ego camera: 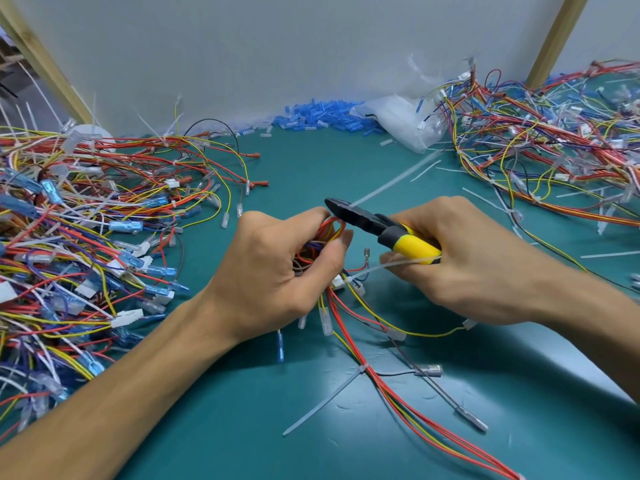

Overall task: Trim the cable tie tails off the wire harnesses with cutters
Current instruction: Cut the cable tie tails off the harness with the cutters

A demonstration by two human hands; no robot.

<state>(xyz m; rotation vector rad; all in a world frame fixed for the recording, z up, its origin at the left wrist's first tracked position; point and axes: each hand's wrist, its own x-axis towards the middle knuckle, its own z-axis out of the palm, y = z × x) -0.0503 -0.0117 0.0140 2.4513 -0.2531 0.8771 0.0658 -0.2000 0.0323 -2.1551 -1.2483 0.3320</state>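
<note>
Teal bench top (242, 427). Left: big heap of harnesses (69, 220). Far right: second heap (554, 133). By the back wall, blue sleeves (325, 116) beside a clear bag (405, 123). Loose tie tails (425, 172) near the right heap. One harness (363, 370) trails across the near side.

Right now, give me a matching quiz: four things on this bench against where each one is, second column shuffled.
Things:
1. cutters
2. wire bundle
3. blue sleeves
4. plastic bag

Places:
A. gripped in the left hand
B. heaped along the foot of the back wall
C. gripped in the right hand
D. lying between the blue heap and the wire pile on the right

Pairs: 1-C, 2-A, 3-B, 4-D.
</note>
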